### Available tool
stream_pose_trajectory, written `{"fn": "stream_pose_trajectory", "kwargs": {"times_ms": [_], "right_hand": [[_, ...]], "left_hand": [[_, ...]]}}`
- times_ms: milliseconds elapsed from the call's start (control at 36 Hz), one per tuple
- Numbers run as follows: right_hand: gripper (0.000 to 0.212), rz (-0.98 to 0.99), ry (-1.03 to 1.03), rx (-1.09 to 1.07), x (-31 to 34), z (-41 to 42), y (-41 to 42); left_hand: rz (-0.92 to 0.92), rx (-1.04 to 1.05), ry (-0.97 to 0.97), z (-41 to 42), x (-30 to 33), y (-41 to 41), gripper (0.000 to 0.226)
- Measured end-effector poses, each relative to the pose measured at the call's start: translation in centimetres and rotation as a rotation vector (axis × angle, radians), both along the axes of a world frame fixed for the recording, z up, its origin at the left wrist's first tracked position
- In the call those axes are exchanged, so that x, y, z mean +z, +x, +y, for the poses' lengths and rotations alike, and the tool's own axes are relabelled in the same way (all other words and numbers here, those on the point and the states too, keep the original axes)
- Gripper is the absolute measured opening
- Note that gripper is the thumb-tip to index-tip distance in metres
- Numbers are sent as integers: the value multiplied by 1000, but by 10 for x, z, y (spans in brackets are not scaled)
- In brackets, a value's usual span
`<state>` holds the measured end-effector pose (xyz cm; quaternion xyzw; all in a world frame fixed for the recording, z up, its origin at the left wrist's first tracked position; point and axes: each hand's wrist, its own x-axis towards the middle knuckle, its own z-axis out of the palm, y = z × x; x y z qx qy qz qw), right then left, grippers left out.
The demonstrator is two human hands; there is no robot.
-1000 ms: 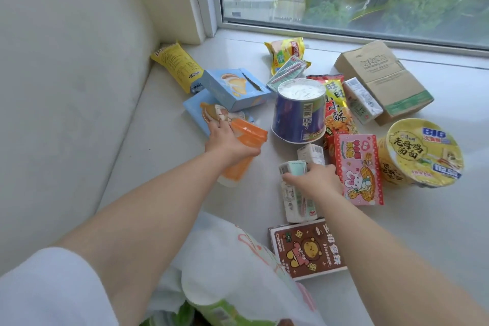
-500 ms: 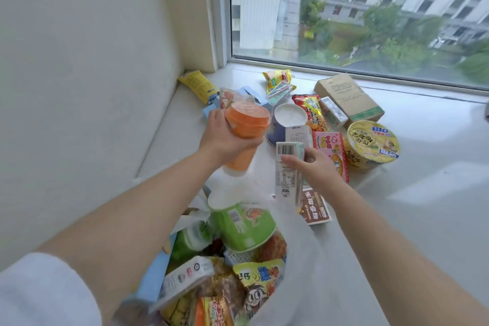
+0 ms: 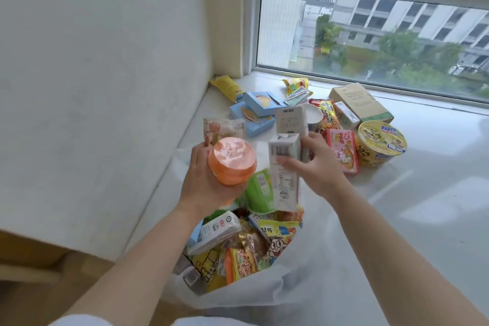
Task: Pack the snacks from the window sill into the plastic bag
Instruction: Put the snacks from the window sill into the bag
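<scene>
The person's left hand [image 3: 203, 188] curls round an orange plastic cup [image 3: 232, 161] with a ribbed rim and a shiny foil lid, and pinches behind it a clear soft snack packet [image 3: 225, 128]. The right hand [image 3: 315, 167] grips two tall white cartons [image 3: 285, 167] of smooth cardboard; a barcode shows on the near one, but the small print is too blurred to read. Both hands are above the open mouth of the thin, white, half-transparent plastic bag [image 3: 304, 288], which stands at the near edge of the smooth pale window sill [image 3: 423, 206]. Inside the bag lie glossy crinkled packets and a green paper cup [image 3: 260, 190]. Farther on the sill remain a round yellow noodle bowl [image 3: 381, 143] with "BIG" on the lid, a pink box [image 3: 342, 151], blue flat boxes [image 3: 254, 111] and a brown cardboard box [image 3: 360, 103].
</scene>
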<state>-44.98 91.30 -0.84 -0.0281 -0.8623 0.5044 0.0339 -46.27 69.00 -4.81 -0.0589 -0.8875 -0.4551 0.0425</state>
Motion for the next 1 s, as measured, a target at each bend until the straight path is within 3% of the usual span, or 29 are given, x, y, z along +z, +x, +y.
{"fn": "stream_pose_trajectory", "kwargs": {"times_ms": [139,278,556,694,833,1000], "right_hand": [[74,49,274,58,-11,-25,14],[62,62,490,142,-27,-36,20],[62,-33,564,164,-40,-30,21],[62,-10,777,168,-46,-23,17],[79,-54,779,127,-53,-17,18],[74,-33,809,105,-56,-16,24]], "left_hand": [[-62,-35,-229,-20,-26,21,88],[-71,-84,-304,-28,-33,28,88],[-232,-244,-250,-22,-37,8,93],[20,-296,-527,-20,-47,-5,87],[21,-503,-752,-7,-65,-7,91],[-17,-626,-876,5,-65,-16,98]]}}
